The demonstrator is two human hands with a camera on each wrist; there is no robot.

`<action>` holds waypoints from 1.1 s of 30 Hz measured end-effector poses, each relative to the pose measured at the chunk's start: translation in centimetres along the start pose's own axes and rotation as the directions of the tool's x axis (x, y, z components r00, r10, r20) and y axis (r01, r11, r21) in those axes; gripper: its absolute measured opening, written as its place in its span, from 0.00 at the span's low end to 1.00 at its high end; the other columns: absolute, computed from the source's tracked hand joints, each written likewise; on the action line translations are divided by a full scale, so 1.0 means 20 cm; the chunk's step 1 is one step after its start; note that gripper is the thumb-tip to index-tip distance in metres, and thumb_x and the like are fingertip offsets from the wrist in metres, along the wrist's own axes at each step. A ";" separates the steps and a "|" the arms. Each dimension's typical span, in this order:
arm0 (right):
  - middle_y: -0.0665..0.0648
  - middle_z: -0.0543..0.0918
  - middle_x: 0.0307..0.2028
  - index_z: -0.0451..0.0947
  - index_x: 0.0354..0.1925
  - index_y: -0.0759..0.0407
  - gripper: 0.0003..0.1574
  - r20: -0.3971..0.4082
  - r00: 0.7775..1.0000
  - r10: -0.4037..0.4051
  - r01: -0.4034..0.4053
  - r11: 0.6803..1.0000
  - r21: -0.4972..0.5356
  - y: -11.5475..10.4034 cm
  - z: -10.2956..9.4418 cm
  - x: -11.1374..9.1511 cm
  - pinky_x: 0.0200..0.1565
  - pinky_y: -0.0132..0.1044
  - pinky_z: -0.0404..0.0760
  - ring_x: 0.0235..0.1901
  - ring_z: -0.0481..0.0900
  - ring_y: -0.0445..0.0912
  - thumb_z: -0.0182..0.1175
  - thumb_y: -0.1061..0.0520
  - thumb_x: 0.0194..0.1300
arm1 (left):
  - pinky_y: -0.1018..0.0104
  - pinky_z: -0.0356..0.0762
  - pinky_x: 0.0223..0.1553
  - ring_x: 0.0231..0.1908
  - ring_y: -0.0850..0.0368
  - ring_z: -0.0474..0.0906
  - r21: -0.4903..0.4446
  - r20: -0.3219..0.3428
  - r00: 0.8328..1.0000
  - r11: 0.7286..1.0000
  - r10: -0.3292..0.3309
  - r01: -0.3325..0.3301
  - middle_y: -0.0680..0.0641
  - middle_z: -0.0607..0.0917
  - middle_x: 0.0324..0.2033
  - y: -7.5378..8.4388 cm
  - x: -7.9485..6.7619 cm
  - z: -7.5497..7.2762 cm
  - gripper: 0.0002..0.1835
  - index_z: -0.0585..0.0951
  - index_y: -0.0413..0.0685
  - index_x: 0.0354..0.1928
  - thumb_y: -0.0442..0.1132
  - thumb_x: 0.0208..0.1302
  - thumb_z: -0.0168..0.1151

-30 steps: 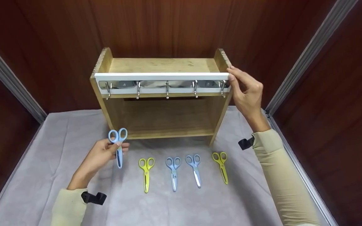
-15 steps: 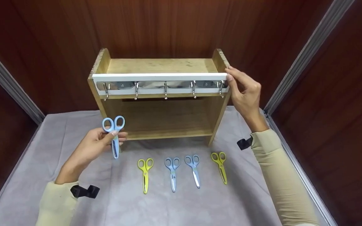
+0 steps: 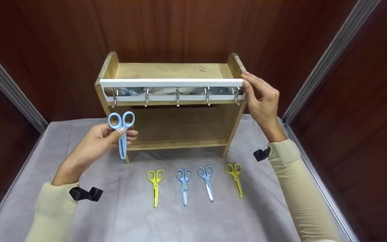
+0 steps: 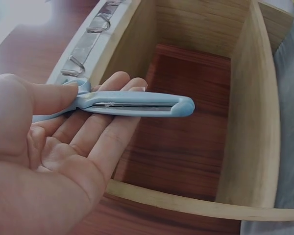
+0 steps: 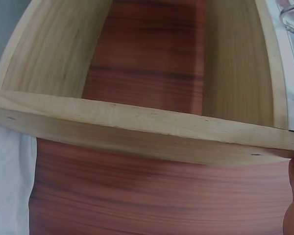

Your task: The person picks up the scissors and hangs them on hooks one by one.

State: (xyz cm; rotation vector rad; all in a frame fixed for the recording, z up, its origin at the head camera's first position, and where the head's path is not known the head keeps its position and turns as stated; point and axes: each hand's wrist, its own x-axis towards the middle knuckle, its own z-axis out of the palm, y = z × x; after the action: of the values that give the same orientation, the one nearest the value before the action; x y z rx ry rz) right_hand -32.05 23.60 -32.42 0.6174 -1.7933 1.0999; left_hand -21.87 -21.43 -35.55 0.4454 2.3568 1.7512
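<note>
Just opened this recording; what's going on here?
A person is holding light-blue scissors in the left hand, finger loops up, below the left end of a white hook rail on the front of a wooden shelf. The right hand grips the shelf's upper right corner, at the rail's end. Four more pairs lie in a row on the cloth: yellow scissors at each end and two blue pairs between. No scissors hang on the hooks yet.

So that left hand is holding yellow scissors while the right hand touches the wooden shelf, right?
Nearly: the head view shows the scissors in the left hand are light blue, not yellow. The right hand does touch the wooden shelf.
</note>
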 end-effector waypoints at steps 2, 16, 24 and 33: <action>0.65 0.91 0.52 0.90 0.50 0.64 0.13 -0.002 1.000 0.000 0.000 1.000 -0.001 0.00 0.00 0.00 0.63 0.30 0.82 0.56 0.89 0.55 0.64 0.68 0.71 | 0.73 0.85 0.56 0.51 0.66 0.89 -0.007 0.005 1.000 1.000 0.008 -0.008 0.41 0.90 0.55 0.01 0.01 -0.01 0.26 0.78 0.29 0.64 0.47 0.83 0.52; 0.66 0.91 0.52 0.89 0.50 0.66 0.12 0.005 1.000 0.008 -0.008 1.000 -0.012 0.01 0.00 0.01 0.63 0.30 0.82 0.57 0.89 0.57 0.64 0.68 0.71 | 0.70 0.87 0.53 0.50 0.61 0.91 -0.040 0.019 1.000 0.999 0.011 -0.010 0.56 0.93 0.48 0.05 0.11 -0.06 0.26 0.77 0.31 0.65 0.48 0.82 0.54; 0.67 0.90 0.52 0.88 0.51 0.68 0.12 0.013 1.000 0.013 -0.013 1.000 -0.021 -0.04 0.01 0.01 0.64 0.27 0.80 0.58 0.88 0.58 0.64 0.68 0.71 | 0.68 0.87 0.55 0.51 0.59 0.91 -0.121 0.030 0.999 0.992 0.032 -0.028 0.54 0.92 0.50 0.03 0.13 -0.08 0.25 0.75 0.31 0.66 0.46 0.82 0.53; 0.69 0.90 0.53 0.88 0.51 0.69 0.12 0.011 1.000 0.015 -0.015 1.000 -0.025 -0.09 0.01 0.01 0.64 0.26 0.80 0.58 0.88 0.59 0.63 0.68 0.72 | 0.72 0.84 0.59 0.55 0.63 0.89 -0.116 0.051 0.999 0.993 0.015 -0.009 0.56 0.91 0.52 0.00 0.15 -0.11 0.27 0.71 0.32 0.70 0.47 0.82 0.53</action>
State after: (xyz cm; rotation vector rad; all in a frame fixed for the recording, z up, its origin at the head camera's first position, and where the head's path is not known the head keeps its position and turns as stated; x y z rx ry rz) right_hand -30.79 22.52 -31.54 0.5966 -1.8214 1.0845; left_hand -25.36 -22.47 -34.72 0.4826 2.2082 1.8464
